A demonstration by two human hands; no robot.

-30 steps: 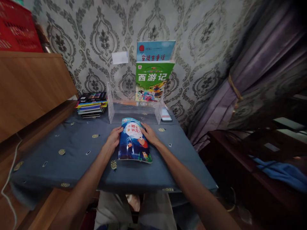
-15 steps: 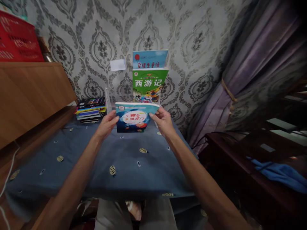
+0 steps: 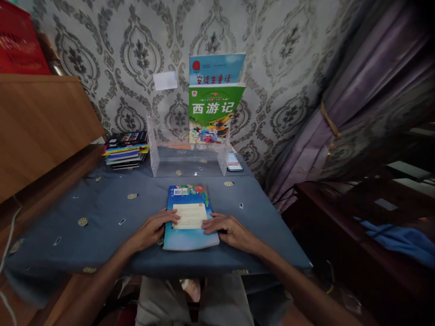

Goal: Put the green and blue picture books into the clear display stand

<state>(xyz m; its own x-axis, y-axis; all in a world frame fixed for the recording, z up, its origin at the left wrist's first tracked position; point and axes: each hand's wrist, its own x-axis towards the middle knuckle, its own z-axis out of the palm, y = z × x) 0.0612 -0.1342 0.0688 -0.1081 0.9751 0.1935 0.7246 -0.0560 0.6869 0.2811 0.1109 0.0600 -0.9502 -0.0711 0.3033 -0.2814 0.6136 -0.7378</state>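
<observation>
The left hand (image 3: 158,227) lies over the left edge of a blue book (image 3: 190,240), fingers stretched onto a cream panel; the right hand (image 3: 229,230) lies over its right edge, fingers loosely bent. Neither hand is closed around it; whether the thumbs pinch the edges cannot be told. The book lies flat, back cover up, close to the near edge of the table, with a barcode at its far left; the panel's print is too small to read.

Patterned tablecloth (image 3: 105,242) stretches to left and right of the arms, and a strip of it separates the book from a clear stand (image 3: 154,156) on the far side. The stand's side walls rise upright, and toward its right stand a green book (image 3: 207,120) titled 西游记 and, behind it, a light-blue one (image 3: 217,68) titled 安徒生童话. Just right of the stand is a flat object (image 3: 235,162) with a pixelated face; to its left, a stack of books (image 3: 125,151).

Farther left, a wooden cabinet (image 3: 37,122) bears a red box (image 3: 20,43), its lettering blurred. Patterned wall (image 3: 272,59) closes the far side; a purple curtain (image 3: 301,151) hangs at right, above a dark cabinet (image 3: 326,240) bearing a blue cloth (image 3: 397,237).
</observation>
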